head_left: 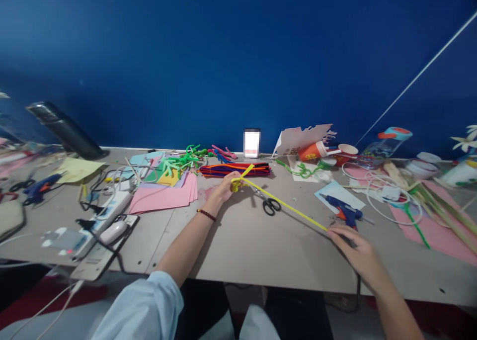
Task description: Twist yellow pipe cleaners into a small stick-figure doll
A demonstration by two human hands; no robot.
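Blue wall (238,56) ran behind the whole bench (246,245), a white cord crossing its upper right corner. Left hand (226,186) had its fingers (234,177) closed on the coiled end of a yellow pipe cleaner (286,206). Right hand (354,248) pinched the other end, fingers (337,232) pressed together on it. The strand ran taut and straight between the two hands, just above the bench top.

Just past the left fingers lay a flat bundle of pipe cleaners (234,169), orange, red and dark, touching or nearly touching the yellow coil. Black-handled scissors (269,203) sat under the strand, nearer the left fingers. A blue glue gun (345,212) lay just beyond the right fingers, close. Pink paper sheets (164,197) sat off to the left of the left fingers, green pipe cleaners (182,162) beyond them. A power strip (108,212) with cables lay well apart on the far left. An orange paper cup (312,151) lay tipped, far beyond the strand near the wall.

Bare bench surface stayed open between the two forearms and toward the near edge; that near edge ran just below both wrists. Right of the right fingers, white cable loops (372,191) and pink paper crowded the top.
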